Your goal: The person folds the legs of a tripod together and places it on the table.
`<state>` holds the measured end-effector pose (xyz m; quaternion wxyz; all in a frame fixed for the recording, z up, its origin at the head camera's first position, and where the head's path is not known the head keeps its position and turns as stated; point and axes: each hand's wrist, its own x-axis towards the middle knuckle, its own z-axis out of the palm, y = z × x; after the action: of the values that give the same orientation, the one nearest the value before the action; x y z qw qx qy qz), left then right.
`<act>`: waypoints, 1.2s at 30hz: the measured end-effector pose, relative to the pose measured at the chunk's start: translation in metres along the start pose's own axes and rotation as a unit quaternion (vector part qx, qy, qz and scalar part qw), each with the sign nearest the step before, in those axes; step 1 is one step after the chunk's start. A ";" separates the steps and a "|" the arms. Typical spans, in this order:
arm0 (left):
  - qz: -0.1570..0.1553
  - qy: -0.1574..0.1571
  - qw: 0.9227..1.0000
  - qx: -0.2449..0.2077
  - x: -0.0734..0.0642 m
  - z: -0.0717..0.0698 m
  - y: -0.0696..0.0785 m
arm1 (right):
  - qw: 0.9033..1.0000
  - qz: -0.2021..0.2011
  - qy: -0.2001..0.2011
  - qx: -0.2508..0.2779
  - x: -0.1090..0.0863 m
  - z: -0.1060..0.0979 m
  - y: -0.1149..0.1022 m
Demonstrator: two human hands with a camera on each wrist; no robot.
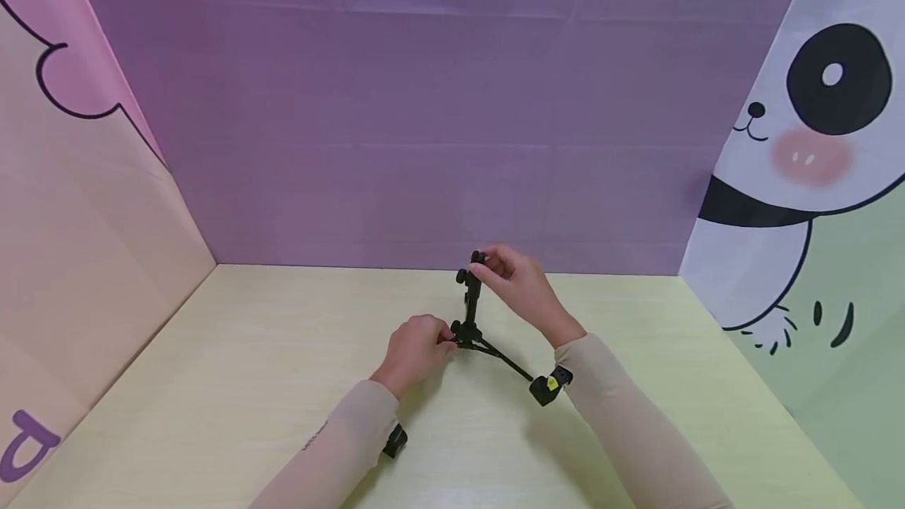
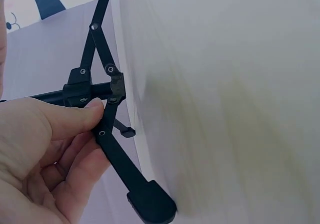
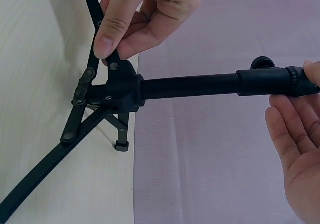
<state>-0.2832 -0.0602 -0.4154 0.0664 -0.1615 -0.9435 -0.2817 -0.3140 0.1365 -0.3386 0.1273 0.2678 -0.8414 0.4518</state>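
Note:
A small black tripod stand (image 1: pixel 472 301) is held upright over the table by both hands. My left hand (image 1: pixel 417 346) pinches one folding leg beside the hub; the thumb on that leg shows in the left wrist view, where a wide foot (image 2: pixel 152 204) ends the leg. My right hand (image 1: pixel 522 289) grips the top of the column between thumb and fingers. In the right wrist view, the column (image 3: pixel 192 86) runs from the hinged hub (image 3: pixel 120 88) to a collar with a round knob (image 3: pixel 262 62). The legs are spread apart. Whether every foot touches the table cannot be told.
The pale wooden table (image 1: pixel 283 383) meets a purple back panel (image 1: pixel 396 116). Side panels with cartoon drawings stand at left (image 1: pixel 78 258) and right (image 1: pixel 813 273). Small black cameras sit at the left wrist (image 1: pixel 396 441) and right wrist (image 1: pixel 547 387).

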 end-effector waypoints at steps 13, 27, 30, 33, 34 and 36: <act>-0.013 -0.006 1.000 0.002 -0.001 0.001 0.002 | 1.000 -0.006 0.002 -0.007 0.000 0.000 0.002; -0.007 0.010 1.000 0.005 0.000 0.002 0.001 | 1.000 -0.003 0.008 -0.010 0.000 0.000 0.001; -0.009 0.014 1.000 0.006 -0.001 0.002 0.001 | 1.000 -0.008 0.008 -0.010 0.000 0.001 0.002; -0.008 0.017 1.000 0.005 -0.002 0.002 0.001 | 1.000 -0.013 0.008 -0.011 0.000 0.001 0.001; -0.007 0.019 1.000 0.004 -0.002 0.002 0.002 | 1.000 -0.015 0.008 -0.013 0.000 0.001 0.001; -0.004 0.024 1.000 -0.001 -0.002 0.001 0.003 | 1.000 -0.018 0.009 -0.016 0.001 0.001 0.000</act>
<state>-0.2803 -0.0581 -0.4155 0.0880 -0.1510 -0.9420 -0.2863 -0.3147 0.1355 -0.3390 0.1469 0.2765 -0.8425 0.4385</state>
